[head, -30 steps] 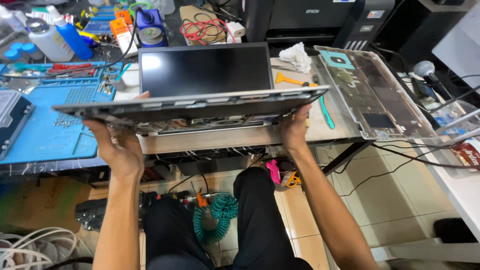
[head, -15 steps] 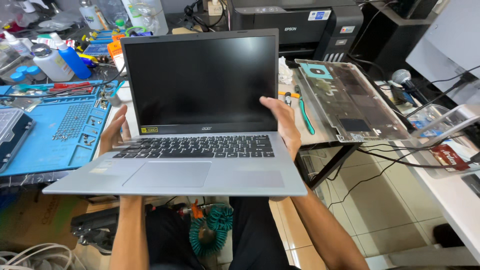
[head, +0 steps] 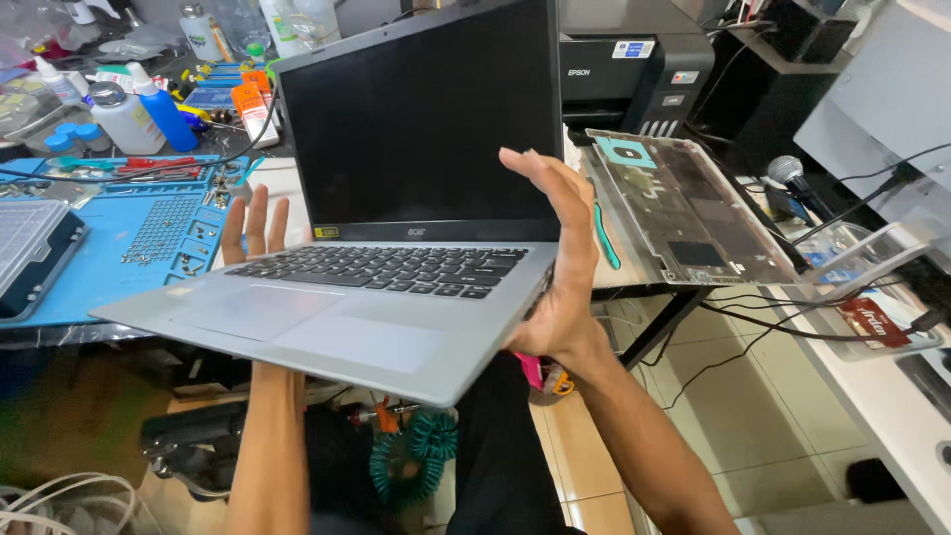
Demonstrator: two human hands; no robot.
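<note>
Silver laptop (head: 337,317) is up, lid open, tilted above the surface (head: 634,272); left hand (head: 254,226) spread flat underneath its left side, right hand (head: 557,260) open-palmed against its right edge.

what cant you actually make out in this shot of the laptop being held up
Head view only:
- Left hand: palm hidden behind the laptop; only fingertips show.
- Laptop underside: faces away.
- Screen's top edge: cut off by the frame.
- Small parts on the blue mat: too small to identify.
- Right hand: fingertips blurred.
</note>
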